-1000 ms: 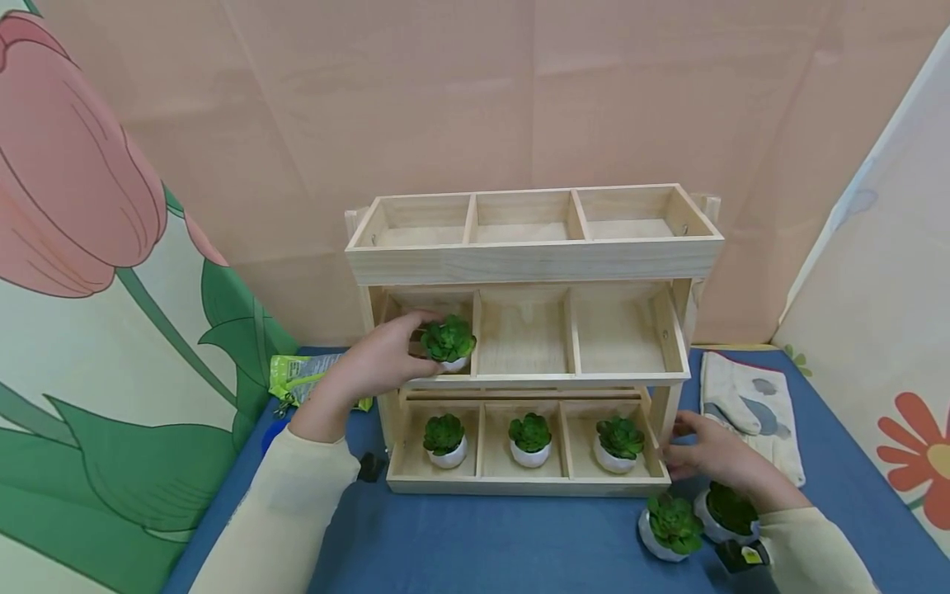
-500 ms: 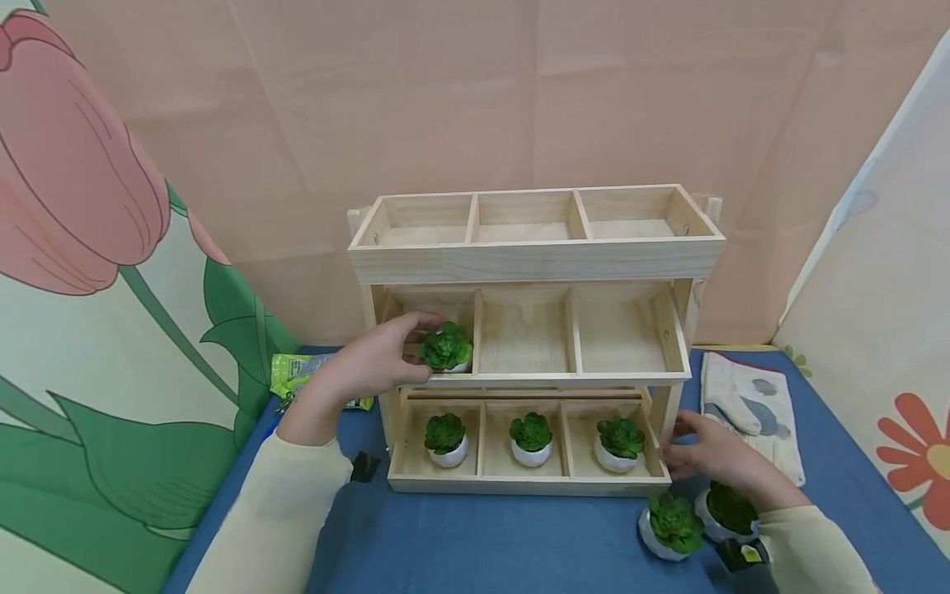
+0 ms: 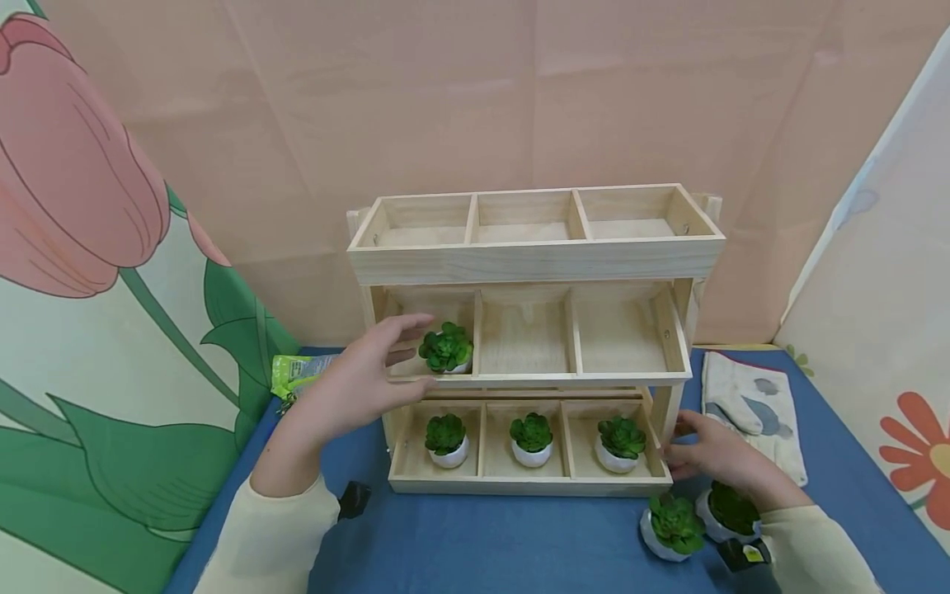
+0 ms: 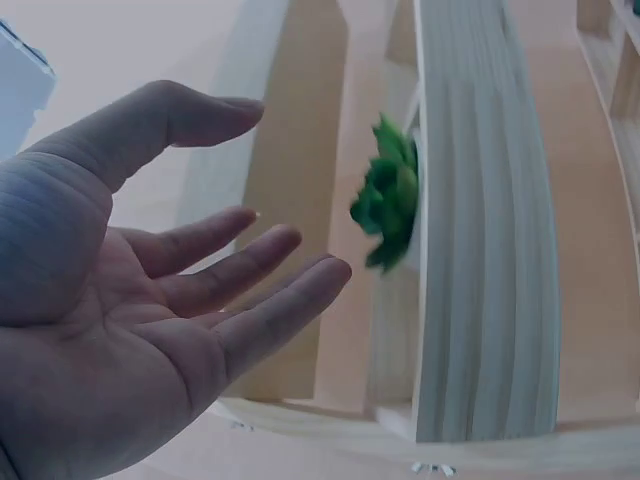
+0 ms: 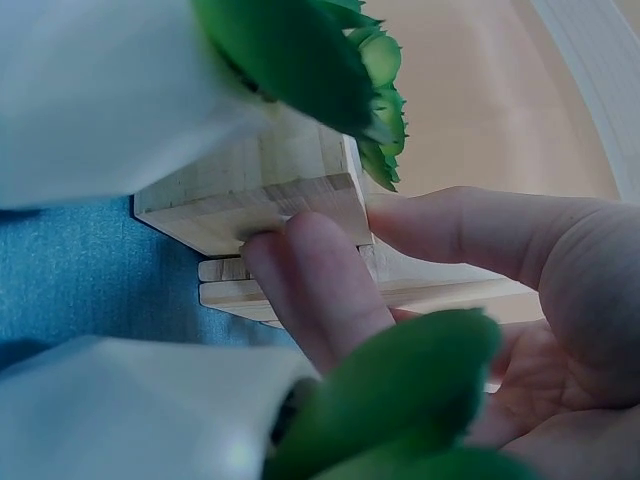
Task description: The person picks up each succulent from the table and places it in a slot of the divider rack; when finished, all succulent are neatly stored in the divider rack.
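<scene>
A potted succulent (image 3: 447,348) with a white pot stands in the left compartment of the middle tier of a wooden three-tier shelf (image 3: 536,260). My left hand (image 3: 374,363) is just left of it, fingers and thumb spread apart around air. In the left wrist view, a gap separates the left hand (image 4: 170,280) from the green leaves (image 4: 388,195). At the bottom tier's right end, my right hand (image 3: 716,454) holds the end wall. The right wrist view has the thumb at the rim and fingers (image 5: 320,270) against the outer face.
Three potted succulents (image 3: 530,439) occupy the bottom tier, one per compartment. Two more potted succulents (image 3: 671,528) stand on the blue cloth (image 3: 490,544) beneath my right wrist. Folded white gloves (image 3: 753,408) lie at right, a green packet (image 3: 293,375) at left.
My left hand has let go of the succulent in the middle tier's left compartment, opened its fingers and drawn back left and down. My right hand stays put.
</scene>
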A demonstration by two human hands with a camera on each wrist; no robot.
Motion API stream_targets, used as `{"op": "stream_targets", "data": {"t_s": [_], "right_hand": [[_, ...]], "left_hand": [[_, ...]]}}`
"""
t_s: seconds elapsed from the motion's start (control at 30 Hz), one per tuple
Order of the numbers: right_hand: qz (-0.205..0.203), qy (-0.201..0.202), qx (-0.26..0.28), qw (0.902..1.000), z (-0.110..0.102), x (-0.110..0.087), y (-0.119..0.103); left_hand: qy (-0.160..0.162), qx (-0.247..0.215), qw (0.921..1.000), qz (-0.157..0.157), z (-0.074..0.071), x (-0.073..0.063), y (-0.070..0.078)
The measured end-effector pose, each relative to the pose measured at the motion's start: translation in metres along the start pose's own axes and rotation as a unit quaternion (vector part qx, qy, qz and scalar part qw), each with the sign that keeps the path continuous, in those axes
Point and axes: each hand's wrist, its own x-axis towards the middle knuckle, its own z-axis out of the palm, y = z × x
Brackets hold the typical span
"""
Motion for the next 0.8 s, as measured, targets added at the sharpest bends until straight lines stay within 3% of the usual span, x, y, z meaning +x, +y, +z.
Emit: {"op": "stream_targets", "data": {"t_s": [0.23,0.5,0.8], "right_hand": [[0.003,0.000,-0.001,1.0000,0.000,-0.001,-0.001],[0.004,-0.002,0.001,1.0000,0.000,-0.001,-0.002],[0.006,0.000,-0.002,1.0000,0.000,0.000,-0.001]], "left_hand": [[0.017,-0.003,0.9994,0.028,0.015,-0.014,0.010],[0.028,-0.003,0.9992,0.030,0.027,-0.024,0.011],[-0.008,-0.068,0.9971,0.031,0.045,-0.031,0.000]]}}
